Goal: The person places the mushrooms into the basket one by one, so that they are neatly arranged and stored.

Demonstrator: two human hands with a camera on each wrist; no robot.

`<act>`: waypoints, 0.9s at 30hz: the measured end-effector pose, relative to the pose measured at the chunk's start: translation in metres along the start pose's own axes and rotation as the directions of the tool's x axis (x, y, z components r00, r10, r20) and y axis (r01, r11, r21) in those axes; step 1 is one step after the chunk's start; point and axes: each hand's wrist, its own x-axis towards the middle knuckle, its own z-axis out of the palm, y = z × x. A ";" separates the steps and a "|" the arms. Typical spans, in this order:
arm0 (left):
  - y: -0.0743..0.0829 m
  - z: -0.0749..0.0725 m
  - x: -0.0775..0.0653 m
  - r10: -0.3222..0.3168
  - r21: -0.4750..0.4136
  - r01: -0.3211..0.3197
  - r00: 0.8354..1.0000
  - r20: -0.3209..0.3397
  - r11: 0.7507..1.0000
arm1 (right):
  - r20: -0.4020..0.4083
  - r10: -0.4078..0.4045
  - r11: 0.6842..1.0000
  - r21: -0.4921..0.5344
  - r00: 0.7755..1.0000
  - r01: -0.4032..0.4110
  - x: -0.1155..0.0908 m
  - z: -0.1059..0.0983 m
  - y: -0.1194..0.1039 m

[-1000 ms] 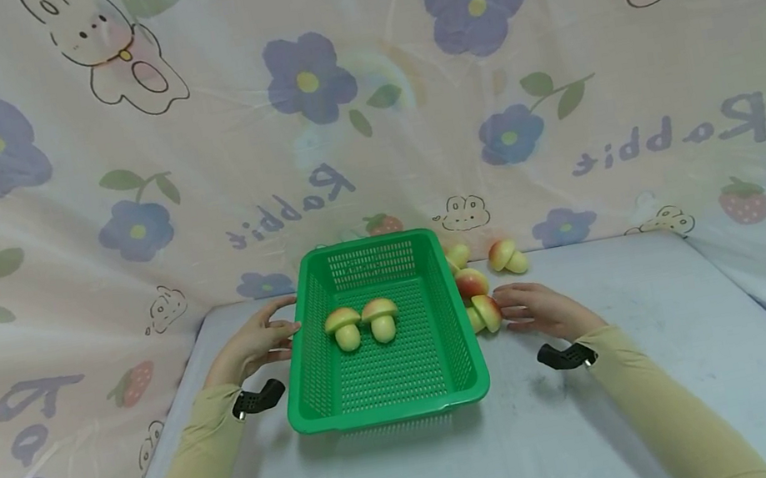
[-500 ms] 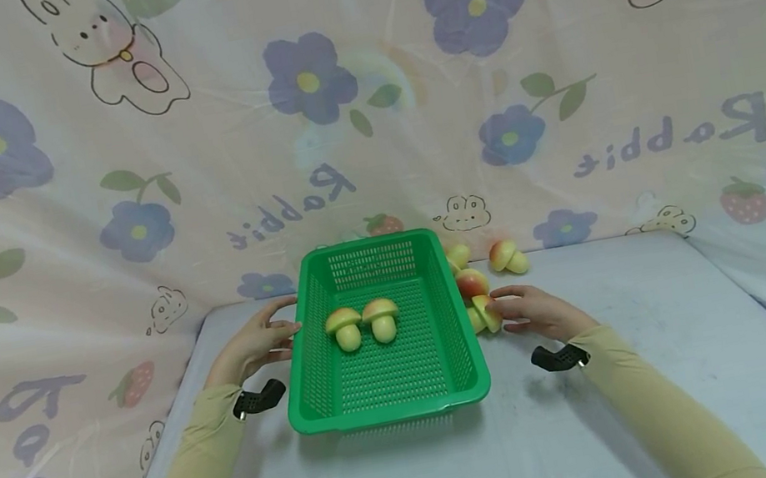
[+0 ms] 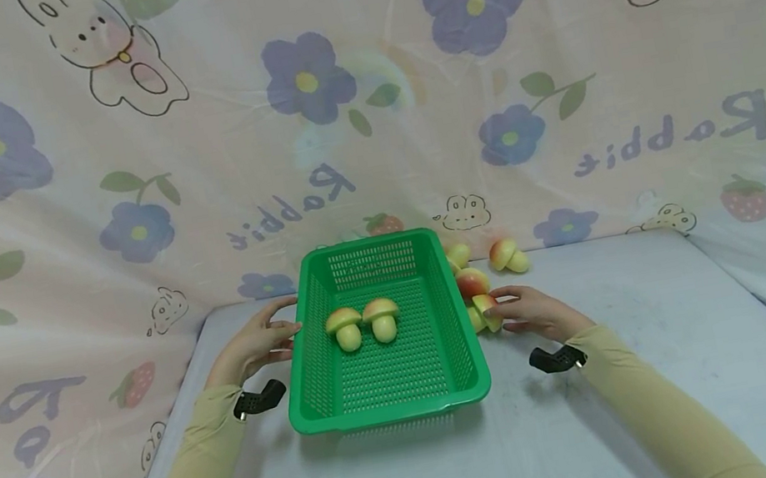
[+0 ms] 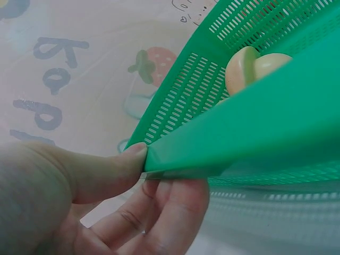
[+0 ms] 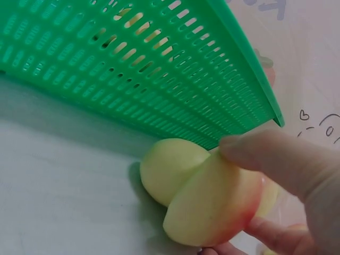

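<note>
The green plastic basket (image 3: 392,381) stands on the table with two toy mushrooms inside, a left one (image 3: 347,330) and a right one (image 3: 382,321). At its left rim is my left hand (image 3: 249,350); the left wrist view has the thumb on the rim and fingers curled beneath. My right hand (image 3: 539,310) holds a toy mushroom (image 5: 210,204), yellow with a reddish cap, beside the basket's right wall. Its thumb (image 5: 260,151) lies on the cap's edge and fingers are on the far side. That mushroom lies on its side on the table.
Behind the held mushroom, a red-capped mushroom (image 3: 472,283) and a yellowish one (image 3: 458,255) lie close to the basket's right wall. Another mushroom (image 3: 508,256) lies farther right, near the back edge. A printed curtain (image 3: 395,127) hangs behind the white table (image 3: 677,359).
My right hand has shifted slightly left, bringing its thumb and fingers onto the nearest mushroom. The left hand and basket have stayed put.
</note>
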 end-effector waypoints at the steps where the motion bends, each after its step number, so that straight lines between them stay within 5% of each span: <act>1: 0.000 0.000 0.000 0.000 -0.002 0.000 1.000 0.000 1.000 | 0.000 0.001 1.000 0.000 1.000 -0.001 0.000 0.000 0.000; 27: 0.000 0.001 0.002 0.010 -0.002 -0.010 1.000 -0.003 1.000 | -0.015 -0.039 0.997 -0.072 0.999 0.038 -0.003 0.000 0.002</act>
